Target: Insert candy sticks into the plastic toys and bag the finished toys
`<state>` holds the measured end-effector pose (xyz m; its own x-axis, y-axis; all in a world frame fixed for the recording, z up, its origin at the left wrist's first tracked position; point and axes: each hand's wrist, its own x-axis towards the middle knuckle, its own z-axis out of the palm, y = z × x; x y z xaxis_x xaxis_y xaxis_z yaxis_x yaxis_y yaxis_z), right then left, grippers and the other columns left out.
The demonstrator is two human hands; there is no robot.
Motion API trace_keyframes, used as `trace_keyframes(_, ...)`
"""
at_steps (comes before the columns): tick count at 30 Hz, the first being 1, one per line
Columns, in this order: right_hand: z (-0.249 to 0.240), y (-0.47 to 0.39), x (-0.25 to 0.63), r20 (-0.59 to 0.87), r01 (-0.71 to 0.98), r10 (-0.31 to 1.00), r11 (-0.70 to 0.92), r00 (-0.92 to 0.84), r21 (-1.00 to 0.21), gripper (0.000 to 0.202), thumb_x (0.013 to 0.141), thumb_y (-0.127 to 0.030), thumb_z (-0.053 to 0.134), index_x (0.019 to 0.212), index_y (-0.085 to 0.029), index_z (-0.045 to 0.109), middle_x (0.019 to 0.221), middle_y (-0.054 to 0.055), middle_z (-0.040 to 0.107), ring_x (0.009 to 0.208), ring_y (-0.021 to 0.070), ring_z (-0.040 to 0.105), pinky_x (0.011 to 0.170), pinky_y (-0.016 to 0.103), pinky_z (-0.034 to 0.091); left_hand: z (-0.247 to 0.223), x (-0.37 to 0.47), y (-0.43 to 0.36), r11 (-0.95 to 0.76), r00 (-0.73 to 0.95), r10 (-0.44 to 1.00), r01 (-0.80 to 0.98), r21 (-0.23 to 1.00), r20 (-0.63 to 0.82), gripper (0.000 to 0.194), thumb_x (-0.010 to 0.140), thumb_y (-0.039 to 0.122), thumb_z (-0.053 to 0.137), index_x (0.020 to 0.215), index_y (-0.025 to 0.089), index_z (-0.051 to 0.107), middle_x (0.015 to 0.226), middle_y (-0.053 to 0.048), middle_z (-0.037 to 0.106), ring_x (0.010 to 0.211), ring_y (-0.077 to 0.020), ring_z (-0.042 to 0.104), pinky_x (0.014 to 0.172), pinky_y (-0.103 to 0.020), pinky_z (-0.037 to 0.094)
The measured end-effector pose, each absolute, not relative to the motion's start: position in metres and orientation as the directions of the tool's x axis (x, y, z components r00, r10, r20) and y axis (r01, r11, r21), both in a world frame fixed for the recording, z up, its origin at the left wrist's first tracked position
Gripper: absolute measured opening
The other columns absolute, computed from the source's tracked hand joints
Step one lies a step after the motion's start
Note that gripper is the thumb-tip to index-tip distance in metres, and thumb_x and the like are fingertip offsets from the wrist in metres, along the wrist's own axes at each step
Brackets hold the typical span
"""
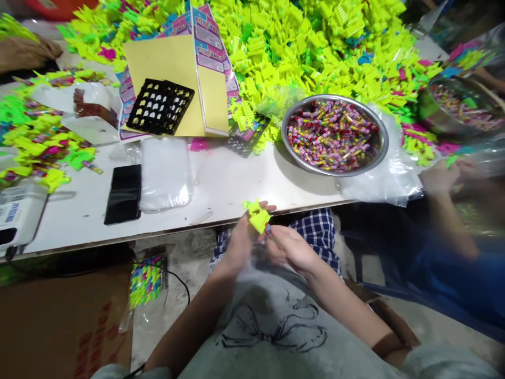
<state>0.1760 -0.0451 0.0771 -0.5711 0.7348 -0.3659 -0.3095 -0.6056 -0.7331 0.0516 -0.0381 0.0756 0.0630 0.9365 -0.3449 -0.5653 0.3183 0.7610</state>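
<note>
Just off the table's front edge, my left hand (pixel 239 243) holds a yellow-green plastic toy piece (pixel 259 218), its fingers partly behind the piece. My right hand (pixel 290 246) meets it from the right, fingers bent around a small reddish and blue item at the toy's lower end, probably a wrapped candy; it is mostly hidden. Up and to the right on the white table (pixel 236 176) stands a round metal bowl (pixel 384 138) full of small wrapped candies (pixel 331 134). A large heap of yellow-green toy pieces (pixel 295 47) covers the back of the table.
Black grid trays (pixel 160 107) lie on yellow card and printed sheets (pixel 211 52). Near the front edge are a black phone (pixel 123 195) and clear plastic bags (pixel 166 173). A person's arm (pixel 453 216) is at the right beside a second bowl (pixel 465 108); another person's hand (pixel 29 52) is upper left.
</note>
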Motion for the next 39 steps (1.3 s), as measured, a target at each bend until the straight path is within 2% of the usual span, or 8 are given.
trace_keyframes(5,0.076,-0.038,0.182,-0.315,-0.371,0.618,-0.727,-0.720,-0.577,0.039,0.093,-0.038,0.028,0.081,-0.013,0.056,0.032,-0.010,0.032,0.025,0.0057,0.023,0.030,0.017,0.021,0.065,0.042,-0.033,0.354,0.116,0.927,-0.583,0.731,-0.356,0.036,0.060,0.038,0.071,0.086,0.015,0.062,0.076,-0.003,0.066,0.052,-0.0090,0.054,0.053,-0.022,0.043)
trace_keyframes(13,0.073,-0.052,0.189,-0.386,-0.445,0.522,-0.852,-0.761,-0.276,0.044,0.094,-0.037,0.017,0.071,-0.018,0.049,0.029,-0.012,0.020,0.025,0.0065,0.009,0.031,0.018,0.021,0.052,0.043,-0.039,0.394,0.088,0.917,-0.329,0.858,-0.388,0.028,0.061,0.029,0.071,0.083,0.013,0.062,0.081,-0.005,0.067,0.071,-0.0133,0.059,0.069,-0.023,0.044)
trace_keyframes(19,0.069,-0.037,0.182,-0.480,-0.260,0.687,-0.683,-0.546,-0.682,0.038,0.086,-0.049,0.038,0.078,-0.016,0.054,0.037,-0.009,0.036,0.029,0.0074,0.029,0.035,0.020,0.025,0.054,0.042,-0.022,0.419,0.129,0.908,-0.283,0.863,-0.398,0.035,0.067,0.034,0.067,0.096,0.015,0.060,0.088,-0.006,0.066,0.077,-0.0144,0.060,0.071,-0.023,0.044)
trace_keyframes(23,0.063,-0.005,0.179,-0.197,0.143,0.925,-0.158,-0.326,-0.977,0.033,0.085,-0.043,0.045,0.073,-0.016,0.060,0.065,0.000,0.053,0.063,0.0118,0.049,0.062,0.024,0.039,0.051,0.028,-0.016,0.260,-0.159,0.934,-0.310,0.915,-0.320,0.045,0.075,0.039,0.057,0.115,0.021,0.050,0.111,-0.006,0.060,0.097,-0.0155,0.056,0.086,-0.026,0.040)
trace_keyframes(25,0.053,0.013,0.172,-0.035,0.431,0.971,0.073,-0.237,-0.899,0.030,0.086,-0.039,0.045,0.074,-0.018,0.064,0.074,0.002,0.054,0.077,0.0148,0.050,0.075,0.027,0.037,0.046,0.016,-0.020,0.227,-0.230,0.929,-0.266,0.937,-0.290,0.041,0.077,0.040,0.054,0.113,0.020,0.052,0.107,-0.007,0.061,0.095,-0.0161,0.056,0.088,-0.028,0.039)
trace_keyframes(28,0.036,0.035,0.151,-0.013,0.693,0.984,0.114,-0.175,-0.711,0.035,0.088,-0.036,0.039,0.075,-0.018,0.065,0.071,0.004,0.054,0.076,0.0162,0.050,0.073,0.027,0.035,0.038,0.002,-0.034,0.231,-0.303,0.908,-0.213,0.949,-0.289,0.035,0.077,0.039,0.053,0.106,0.018,0.056,0.096,-0.006,0.064,0.089,-0.0156,0.057,0.086,-0.028,0.040)
trace_keyframes(35,0.022,0.033,0.076,-0.135,0.723,0.985,-0.017,-0.107,-0.690,0.054,0.078,-0.046,0.051,0.120,-0.014,0.041,0.075,0.005,0.062,0.072,0.0214,0.056,0.064,0.029,0.037,0.024,-0.008,-0.062,0.286,-0.408,0.836,-0.249,0.925,-0.368,0.028,0.071,0.036,0.060,0.094,0.018,0.059,0.089,-0.003,0.064,0.087,-0.0157,0.057,0.084,-0.027,0.041)
trace_keyframes(39,0.022,0.046,0.077,0.062,0.728,0.990,0.134,-0.125,-0.673,0.048,0.078,-0.037,0.051,0.119,-0.013,0.041,0.101,0.011,0.057,0.093,0.0233,0.053,0.081,0.033,0.036,0.020,-0.017,-0.064,0.272,-0.424,0.839,-0.213,0.938,-0.340,0.030,0.070,0.036,0.061,0.095,0.018,0.059,0.097,-0.005,0.063,0.094,-0.0192,0.056,0.088,-0.031,0.041)
